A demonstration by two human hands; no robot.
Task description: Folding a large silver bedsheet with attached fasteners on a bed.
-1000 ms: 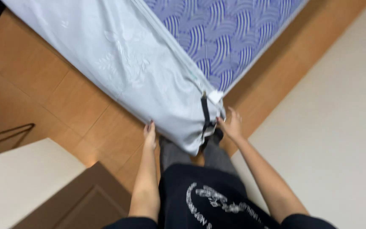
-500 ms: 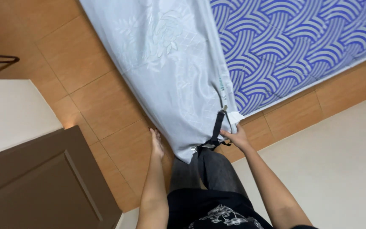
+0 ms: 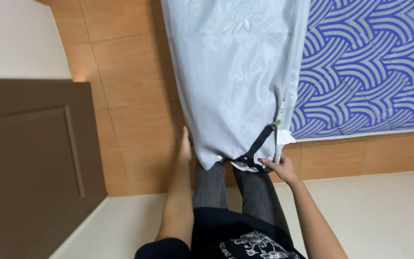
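I'm pressing my left hand (image 3: 185,146) flat against the left edge of the mattress corner (image 3: 226,110), and my right hand (image 3: 280,168) is pinching the black elastic strap (image 3: 257,146) at that corner's bottom, right above my knees, over the tile floor (image 3: 125,72).

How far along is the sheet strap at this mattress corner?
Done: the black strap already runs across the corner of the pale sheet, clipped at both ends. In hand: the right hand grips that corner; the left hand presses the mattress side. Other corners are out of view.
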